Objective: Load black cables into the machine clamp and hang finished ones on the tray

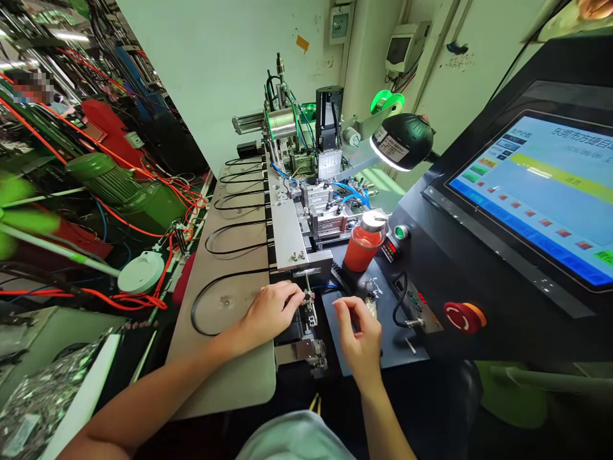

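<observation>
Five black cords [193,311] lie in loops on the plate [239,390], ends at the machine [287,233], so they look set in place. Whether any is finished, I can't tell. The left hand [275,310] is nearly closed by the small clamp [311,314]. The right hand [360,332] curls, fingertips close, over the pad [393,353]. I can't tell what either holds. Loose bits [376,287] seem left to use.

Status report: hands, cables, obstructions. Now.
Left hand at metal fixture, right hand above dark surface; grips unclear. Black cables looped on plate. Red jar beyond hands, touching neither.
</observation>
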Demonstrator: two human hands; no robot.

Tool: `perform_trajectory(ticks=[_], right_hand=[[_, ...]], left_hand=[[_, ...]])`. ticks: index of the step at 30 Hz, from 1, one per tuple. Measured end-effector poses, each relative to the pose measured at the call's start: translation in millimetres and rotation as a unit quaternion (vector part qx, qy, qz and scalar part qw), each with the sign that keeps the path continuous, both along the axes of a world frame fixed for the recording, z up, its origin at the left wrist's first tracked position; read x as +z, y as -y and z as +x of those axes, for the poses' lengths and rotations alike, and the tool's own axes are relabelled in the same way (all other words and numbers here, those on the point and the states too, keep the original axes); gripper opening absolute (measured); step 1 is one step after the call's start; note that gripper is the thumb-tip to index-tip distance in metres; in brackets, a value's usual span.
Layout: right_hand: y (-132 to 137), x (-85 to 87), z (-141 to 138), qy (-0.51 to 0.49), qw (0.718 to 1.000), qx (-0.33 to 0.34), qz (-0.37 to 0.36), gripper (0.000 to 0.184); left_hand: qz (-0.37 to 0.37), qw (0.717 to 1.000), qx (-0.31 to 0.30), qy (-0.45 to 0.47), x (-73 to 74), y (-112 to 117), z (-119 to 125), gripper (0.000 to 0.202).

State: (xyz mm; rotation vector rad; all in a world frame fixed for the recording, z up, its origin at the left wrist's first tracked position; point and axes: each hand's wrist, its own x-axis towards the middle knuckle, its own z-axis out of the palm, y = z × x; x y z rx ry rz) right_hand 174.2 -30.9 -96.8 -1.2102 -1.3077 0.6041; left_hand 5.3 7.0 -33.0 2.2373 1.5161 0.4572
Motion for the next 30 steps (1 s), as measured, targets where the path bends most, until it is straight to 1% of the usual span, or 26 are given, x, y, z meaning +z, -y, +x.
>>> perform_trajectory(ticks=[4, 9, 12, 16, 20, 22, 24, 27, 30], right_hand=[[0.3, -6.2, 1.3, -0.001, 1.000, -0.008, -0.022, 0.025], [-1.2, -8.5, 0.6, 0.000, 1.000, 0.003, -0.031, 0.026], [-7.5, -9.0, -0.5, 0.008, 0.998, 0.038, -0.042, 0.028], [-22.3, -8.4, -7.2, 0.023, 0.993, 0.094, -0.065, 0.031], [-36.0, -9.4, -18.0, 0.011, 0.987, 0.149, -0.059, 0.034], [-39.5, -11.5, -22.3, 0.000, 0.986, 0.161, -0.050, 0.034], [-40.6, -14.0, -25.1, -0.017, 0.985, 0.163, -0.043, 0.033], [-39.7, -16.9, -27.2, -0.051, 0.983, 0.172, -0.041, 0.032], [-38.9, -18.9, -28.8, -0.073, 0.981, 0.175, -0.045, 0.033]], left_hand=[[-0.008, 0.999, 0.000, -0.039, -5.0, -4.1, 0.6, 0.028], [-0.022, 0.999, 0.006, -0.045, -1.6, -4.5, 3.9, 0.028], [-0.025, 0.998, 0.008, -0.054, 0.7, -6.0, 6.2, 0.028], [-0.031, 0.998, 0.008, -0.061, 2.4, -8.4, 8.6, 0.029], [-0.031, 0.997, 0.012, -0.062, 3.2, -9.3, 11.0, 0.028], [-0.028, 0.997, 0.012, -0.066, 2.5, -8.5, 11.0, 0.027], [-0.009, 0.997, 0.007, -0.076, 0.3, -6.2, 8.7, 0.026], [0.063, 0.993, -0.006, -0.096, -5.6, -0.5, 0.5, 0.020], [0.147, 0.979, -0.064, -0.128, -11.2, 5.0, -8.1, 0.023]])
